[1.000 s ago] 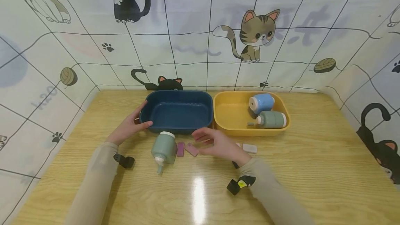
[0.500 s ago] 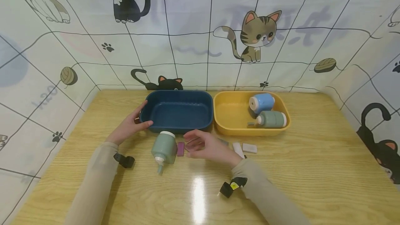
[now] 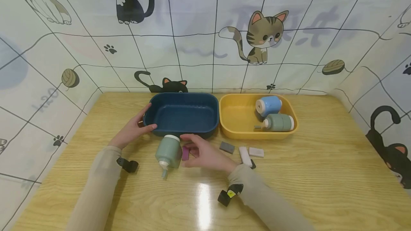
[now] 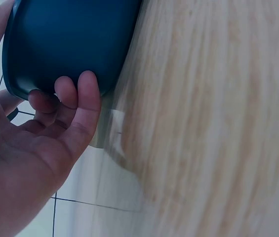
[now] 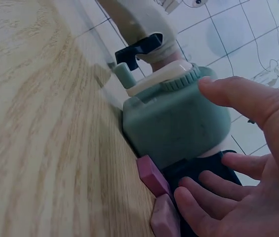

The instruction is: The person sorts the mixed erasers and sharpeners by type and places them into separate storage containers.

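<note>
My left hand [image 3: 132, 133] grips the left end of a dark blue bin [image 3: 183, 132], thumb at the rim; in the left wrist view its fingers [image 4: 88, 94] curl against the bin's outer wall. A green pump bottle [image 3: 169, 151] lies on its side before the bin, its spout toward me. My right hand [image 3: 208, 156] hovers just right of the bottle, thumb and fingers spread around a small purple block [image 3: 185, 153]. Below the purple block in the right wrist view lies a pink block [image 5: 165, 217], which the right hand covers in the head view.
A yellow bin [image 3: 237, 117] stands right of the blue one, holding a blue bottle [image 3: 270, 105] and another green pump bottle [image 3: 280, 122]. On the table [image 3: 321, 174] lie a grey block [image 3: 227, 147], two white blocks [image 3: 256, 152] and a dark piece [image 3: 253, 164].
My right hand has moved left across the table, past the pink block to the purple one beside the bottle, uncovering the grey and white blocks. The left hand stays on the bin.
</note>
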Demonstrator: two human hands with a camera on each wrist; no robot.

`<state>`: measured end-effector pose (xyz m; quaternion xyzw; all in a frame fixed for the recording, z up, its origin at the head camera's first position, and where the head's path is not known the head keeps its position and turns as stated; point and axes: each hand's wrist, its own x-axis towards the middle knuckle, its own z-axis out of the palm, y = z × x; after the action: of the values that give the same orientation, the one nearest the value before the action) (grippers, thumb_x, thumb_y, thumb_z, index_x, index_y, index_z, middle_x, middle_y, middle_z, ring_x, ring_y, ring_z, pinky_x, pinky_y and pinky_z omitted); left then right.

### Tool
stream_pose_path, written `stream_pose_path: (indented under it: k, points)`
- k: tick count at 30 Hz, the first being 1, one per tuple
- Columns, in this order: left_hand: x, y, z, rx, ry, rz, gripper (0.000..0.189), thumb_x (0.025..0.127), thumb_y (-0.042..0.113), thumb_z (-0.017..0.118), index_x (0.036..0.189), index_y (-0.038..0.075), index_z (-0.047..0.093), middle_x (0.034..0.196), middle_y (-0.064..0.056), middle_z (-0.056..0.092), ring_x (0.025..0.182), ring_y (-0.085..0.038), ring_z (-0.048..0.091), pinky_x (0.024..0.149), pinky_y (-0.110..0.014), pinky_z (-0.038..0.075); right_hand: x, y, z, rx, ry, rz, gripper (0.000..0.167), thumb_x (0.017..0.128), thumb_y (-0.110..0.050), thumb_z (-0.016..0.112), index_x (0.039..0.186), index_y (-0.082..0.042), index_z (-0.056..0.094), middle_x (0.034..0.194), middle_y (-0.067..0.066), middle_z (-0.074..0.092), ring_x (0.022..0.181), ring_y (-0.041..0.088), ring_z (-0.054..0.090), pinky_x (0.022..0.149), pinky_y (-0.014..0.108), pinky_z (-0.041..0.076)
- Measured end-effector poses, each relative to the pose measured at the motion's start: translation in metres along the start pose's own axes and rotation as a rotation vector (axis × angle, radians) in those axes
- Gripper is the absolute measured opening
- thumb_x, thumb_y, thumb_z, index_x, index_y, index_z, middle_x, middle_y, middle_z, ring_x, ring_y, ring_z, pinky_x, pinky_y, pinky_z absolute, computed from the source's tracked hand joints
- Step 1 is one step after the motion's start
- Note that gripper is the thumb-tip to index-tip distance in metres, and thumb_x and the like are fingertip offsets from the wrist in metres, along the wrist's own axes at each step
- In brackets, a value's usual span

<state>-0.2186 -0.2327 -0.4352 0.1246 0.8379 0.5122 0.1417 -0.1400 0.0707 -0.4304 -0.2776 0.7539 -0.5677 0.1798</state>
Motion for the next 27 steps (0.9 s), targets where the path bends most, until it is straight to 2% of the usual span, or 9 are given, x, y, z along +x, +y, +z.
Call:
stream_pose_path:
  k: [6, 10, 16, 20, 23, 27]
  points:
    - [-0.001, 0.000, 0.000, 0.006, 0.012, -0.004, 0.085, 0.093, 0.030, 0.067, 0.156, 0.033, 0.010, 0.155, -0.023, 0.018, 0.126, -0.044, 0.044, 0.099, -0.054, 0.038, 0.007, -0.005, 0.009, 0.024, 0.001, 0.010, 0.085, 0.077, -0.007, 0.082, 0.146, -0.008, 0.033, 0.138, 0.012, 0.042, 0.121, 0.029, 0.050, 0.099, 0.039, 0.043]
    - [-0.002, -0.001, 0.000, 0.000, 0.007, -0.003, 0.085, 0.093, 0.029, 0.066, 0.156, 0.034, 0.010, 0.155, -0.023, 0.017, 0.127, -0.044, 0.044, 0.098, -0.054, 0.039, 0.010, -0.009, 0.014, 0.022, 0.007, 0.046, 0.089, 0.076, -0.012, 0.083, 0.148, -0.013, 0.031, 0.137, 0.008, 0.039, 0.120, 0.024, 0.049, 0.098, 0.038, 0.043]
    - [0.001, -0.003, 0.000, 0.010, 0.010, 0.002, 0.085, 0.093, 0.030, 0.067, 0.156, 0.035, 0.010, 0.155, -0.021, 0.018, 0.127, -0.043, 0.044, 0.099, -0.053, 0.038, 0.014, -0.011, 0.021, -0.099, 0.032, 0.058, 0.094, 0.073, -0.024, 0.087, 0.148, -0.019, 0.031, 0.130, 0.004, 0.041, 0.110, 0.017, 0.049, 0.092, 0.035, 0.047]
    - [0.002, -0.002, -0.001, 0.014, 0.010, 0.008, 0.085, 0.093, 0.030, 0.067, 0.155, 0.036, 0.010, 0.156, -0.021, 0.017, 0.127, -0.044, 0.043, 0.100, -0.054, 0.037, 0.016, -0.012, 0.024, -0.177, 0.034, 0.035, 0.096, 0.071, -0.028, 0.088, 0.148, -0.018, 0.031, 0.125, 0.004, 0.042, 0.099, 0.023, 0.051, 0.079, 0.028, 0.047]
    - [0.002, -0.003, 0.000, 0.011, 0.007, 0.006, 0.085, 0.093, 0.030, 0.067, 0.155, 0.036, 0.010, 0.156, -0.021, 0.016, 0.127, -0.045, 0.043, 0.100, -0.055, 0.036, 0.017, -0.011, 0.026, -0.178, 0.038, 0.039, 0.095, 0.072, -0.027, 0.087, 0.147, -0.017, 0.031, 0.124, 0.004, 0.042, 0.095, 0.025, 0.051, 0.075, 0.024, 0.045]
    - [0.002, -0.003, 0.000, 0.004, 0.005, 0.001, 0.085, 0.093, 0.030, 0.067, 0.155, 0.036, 0.011, 0.156, -0.020, 0.016, 0.127, -0.044, 0.042, 0.101, -0.055, 0.036, 0.019, -0.009, 0.028, -0.086, 0.058, 0.051, 0.088, 0.073, -0.019, 0.087, 0.144, -0.015, 0.035, 0.127, 0.003, 0.045, 0.103, 0.020, 0.053, 0.084, 0.030, 0.048]
